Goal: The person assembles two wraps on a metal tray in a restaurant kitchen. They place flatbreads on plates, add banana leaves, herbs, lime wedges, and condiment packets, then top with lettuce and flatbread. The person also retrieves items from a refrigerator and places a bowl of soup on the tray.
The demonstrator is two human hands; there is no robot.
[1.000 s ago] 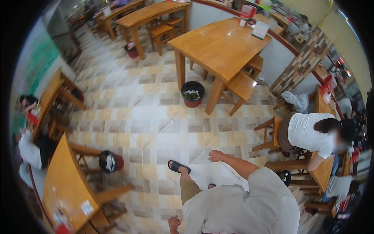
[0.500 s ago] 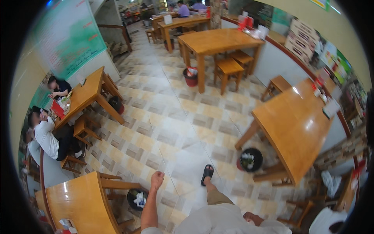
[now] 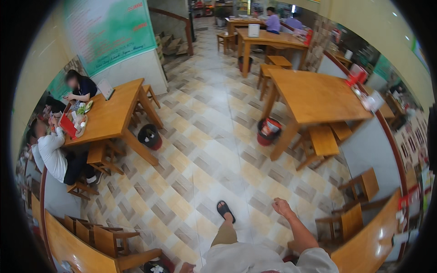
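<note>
My right hand swings forward over the tiled floor, its fingers curled in with nothing seen in them. Only part of my left hand shows, low at the bottom edge beside my shirt, and its fingers cannot be made out. One foot in a black sandal is out in front on the pale strip of tiles. Neither hand touches any furniture.
At left, two people sit at a wooden table with food. Another wooden table with stools stands at right. Bins stand on the floor: a black one and a red one. More tables flank me below. Two people in purple sit far back.
I have moved forward along the aisle, and the tables have shifted nearer. My right arm has swung forward while my left arm has dropped back. The other foot now leads.
</note>
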